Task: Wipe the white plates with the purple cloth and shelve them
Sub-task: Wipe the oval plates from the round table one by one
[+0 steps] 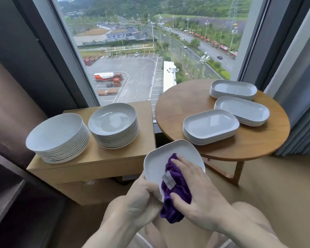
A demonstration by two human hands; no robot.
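Note:
A white squarish plate (166,155) is held tilted in front of me, above my lap. My left hand (141,197) grips its near left edge, fingers curled round the rim. The purple cloth (175,179), with a pale label on it, lies bunched on the plate's face. My right hand (199,196) presses the cloth against the plate, fingers spread over it and thumb under its lower fold. The lower part of the plate is hidden by the cloth and both hands.
Two stacks of round white plates (58,138) (114,125) stand on a low wooden cabinet (97,163). Three stacks of oblong white plates (210,127) (242,110) (233,89) sit on a round wooden table (249,147). A large window is behind, curtains at both sides.

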